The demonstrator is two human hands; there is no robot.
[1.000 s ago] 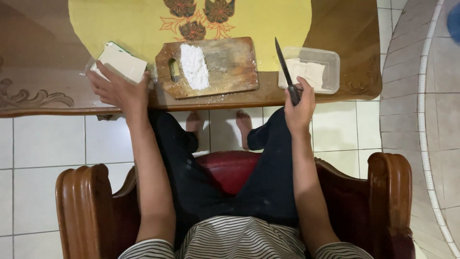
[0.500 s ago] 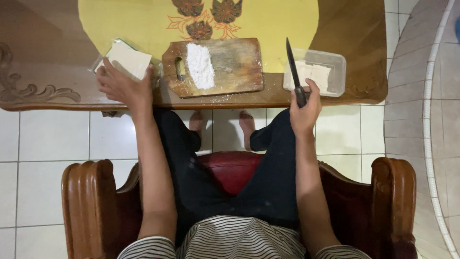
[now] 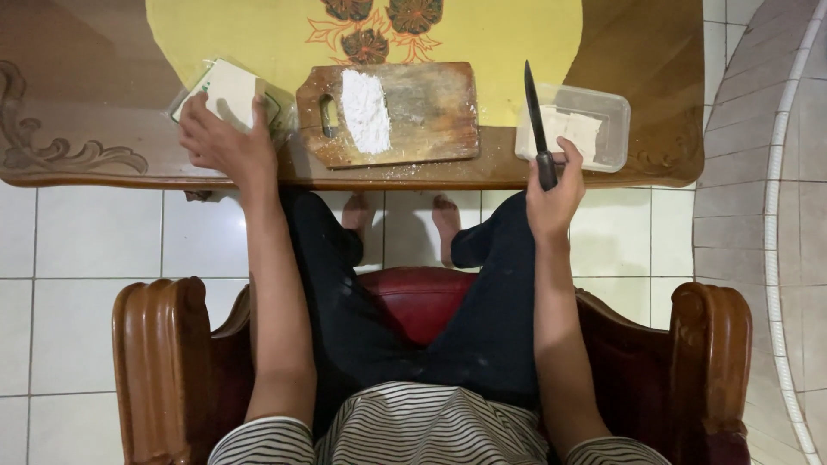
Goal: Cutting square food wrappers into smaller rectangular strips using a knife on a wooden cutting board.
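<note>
My left hand [image 3: 222,140] grips a white rectangular block [image 3: 229,89] at the table's left, over a small clear container [image 3: 274,110]. A black-handled knife [image 3: 535,116] stands blade-up in my right hand [image 3: 554,194], near the table's front edge. Between my hands lies a wooden cutting board [image 3: 426,112] with a pile of white crumbled material [image 3: 364,110] on its left half. Just right of the knife sits a clear plastic tub [image 3: 610,129] holding white pieces [image 3: 573,129].
The brown wooden table [image 3: 77,103] carries a yellow mat [image 3: 508,39] with a dark flower pattern. I sit in a wooden armchair [image 3: 159,362] with a red seat, my bare feet on white floor tiles under the table. A curved white line runs along the right.
The view has shifted slightly, so the table sits a little lower and more to the right. My hands keep their hold on the white block and the knife.
</note>
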